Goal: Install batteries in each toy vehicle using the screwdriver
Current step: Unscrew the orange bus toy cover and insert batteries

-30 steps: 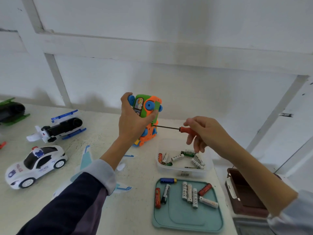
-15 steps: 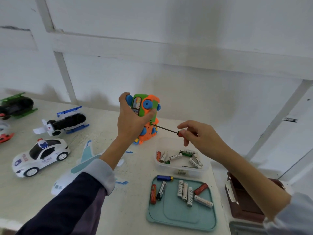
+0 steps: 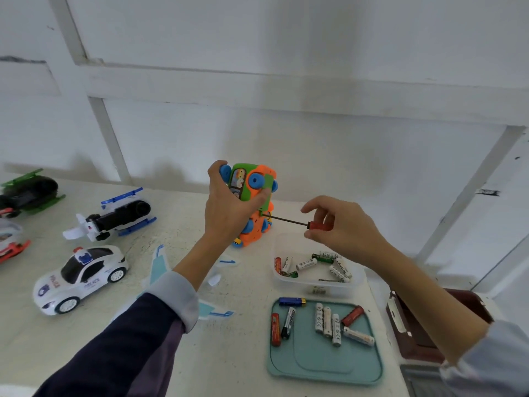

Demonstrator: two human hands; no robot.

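My left hand (image 3: 229,207) grips an orange and green toy vehicle (image 3: 254,193) with blue wheels, held on end with its lower end on the white table (image 3: 71,348). My right hand (image 3: 340,224) pinches the red handle of a small screwdriver (image 3: 297,223). Its thin shaft runs left and its tip meets the toy's underside near my left thumb. Several loose batteries lie on a teal tray (image 3: 323,365) and in a clear plastic tub (image 3: 355,285) below my right hand.
A white police car (image 3: 80,277), a black and white helicopter (image 3: 114,216), a green and black toy (image 3: 27,193) and a red and white toy (image 3: 11,242) stand at the left. A white and blue plane (image 3: 160,265) lies under my left arm. A brown box (image 3: 423,325) sits at the right edge.
The view has shifted and the toy vehicle and both hands sit a little lower in it. My right hand keeps working the screwdriver handle at the toy's underside.
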